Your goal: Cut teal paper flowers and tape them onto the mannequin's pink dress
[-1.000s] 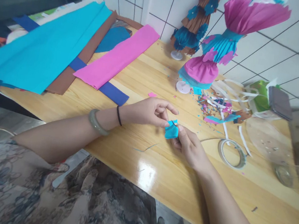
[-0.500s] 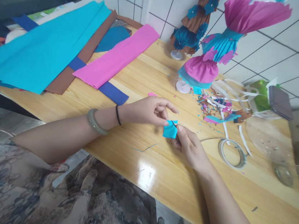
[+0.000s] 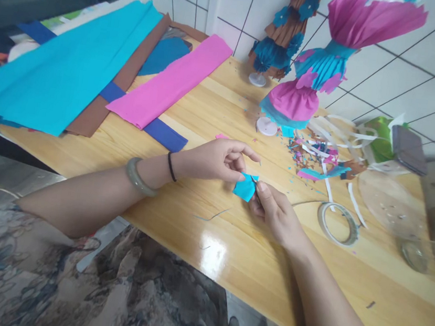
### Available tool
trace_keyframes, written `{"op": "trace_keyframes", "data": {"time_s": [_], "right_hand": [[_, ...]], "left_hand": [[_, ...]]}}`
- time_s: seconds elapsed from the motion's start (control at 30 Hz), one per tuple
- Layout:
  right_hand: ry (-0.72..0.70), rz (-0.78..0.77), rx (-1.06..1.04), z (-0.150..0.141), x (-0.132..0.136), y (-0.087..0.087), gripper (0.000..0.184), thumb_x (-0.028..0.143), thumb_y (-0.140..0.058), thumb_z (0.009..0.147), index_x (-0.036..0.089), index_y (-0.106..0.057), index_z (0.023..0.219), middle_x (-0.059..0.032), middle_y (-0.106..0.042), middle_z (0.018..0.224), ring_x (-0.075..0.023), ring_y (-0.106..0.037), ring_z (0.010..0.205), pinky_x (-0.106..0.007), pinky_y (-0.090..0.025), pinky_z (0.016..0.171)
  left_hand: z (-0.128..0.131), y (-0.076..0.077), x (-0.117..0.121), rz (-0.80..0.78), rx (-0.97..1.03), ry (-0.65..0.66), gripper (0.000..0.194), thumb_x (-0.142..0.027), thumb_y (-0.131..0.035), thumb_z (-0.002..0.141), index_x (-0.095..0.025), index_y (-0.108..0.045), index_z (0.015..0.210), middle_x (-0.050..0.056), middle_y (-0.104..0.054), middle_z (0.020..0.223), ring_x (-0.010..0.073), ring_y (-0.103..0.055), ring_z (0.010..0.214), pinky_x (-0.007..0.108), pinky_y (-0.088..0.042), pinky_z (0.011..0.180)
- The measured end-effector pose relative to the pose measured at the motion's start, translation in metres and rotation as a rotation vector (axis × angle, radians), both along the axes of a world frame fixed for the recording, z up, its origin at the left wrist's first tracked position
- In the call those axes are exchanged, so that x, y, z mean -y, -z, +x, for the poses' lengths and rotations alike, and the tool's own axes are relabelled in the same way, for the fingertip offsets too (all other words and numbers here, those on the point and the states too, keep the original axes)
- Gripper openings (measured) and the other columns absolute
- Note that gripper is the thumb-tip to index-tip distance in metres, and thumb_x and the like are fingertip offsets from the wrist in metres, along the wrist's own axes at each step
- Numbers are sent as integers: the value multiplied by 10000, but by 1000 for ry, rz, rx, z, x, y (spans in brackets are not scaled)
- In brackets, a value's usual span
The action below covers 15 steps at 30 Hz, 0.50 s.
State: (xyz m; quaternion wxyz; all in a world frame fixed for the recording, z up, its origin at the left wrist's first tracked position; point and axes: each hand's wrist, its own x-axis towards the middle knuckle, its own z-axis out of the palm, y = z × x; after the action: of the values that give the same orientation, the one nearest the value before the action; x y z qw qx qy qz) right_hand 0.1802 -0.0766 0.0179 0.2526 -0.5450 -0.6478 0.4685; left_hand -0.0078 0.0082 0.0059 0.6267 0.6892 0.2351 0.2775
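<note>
Over the middle of the wooden table, my left hand pinches a small turquoise crepe-paper piece between thumb and fingers. My right hand is closed around a thin dark tool, probably small scissors, whose tip meets the paper's upper edge. Both hands hover just above the tabletop. A grey bangle and a black band circle my left wrist.
Long crepe sheets lie at the back left: turquoise, pink, brown and dark blue. Two paper-dress dolls stand by the tiled wall. Paper scraps, a tape ring, a clear lid and a phone crowd the right.
The turquoise piece has turned and shifted slightly left between my fingers. Both hands stay in nearly the same place.
</note>
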Motion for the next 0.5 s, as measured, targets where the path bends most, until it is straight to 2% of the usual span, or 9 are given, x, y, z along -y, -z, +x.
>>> {"op": "trace_keyframes", "data": {"time_s": [0.23,0.37,0.5], "right_hand": [[2,1,-23,-1,0,0,468,567,-303,931,205,-388,647,45,-315,554,-110,-271,496,-264,-245,499],[11,-4,-34,1,0,3,476,586,-305,922,205,-393,651,49,-316,547,-107,-271,483,-264,-244,489],[13,17,-25,1,0,4,485,588,-308,920,204,-387,636,47,-324,544,-108,-278,487,-263,-247,489]], "left_hand": [[0,2,0,-12,9,2,453,-146,-681,730,-92,-524,1151,35,-652,802,88,-632,693,209,-509,674],[3,3,3,-65,50,-7,512,-142,-709,698,-93,-510,1167,32,-658,791,103,-643,682,225,-512,657],[7,3,5,-108,68,-2,491,-111,-695,708,-82,-503,1160,24,-653,748,99,-644,673,220,-511,663]]}}
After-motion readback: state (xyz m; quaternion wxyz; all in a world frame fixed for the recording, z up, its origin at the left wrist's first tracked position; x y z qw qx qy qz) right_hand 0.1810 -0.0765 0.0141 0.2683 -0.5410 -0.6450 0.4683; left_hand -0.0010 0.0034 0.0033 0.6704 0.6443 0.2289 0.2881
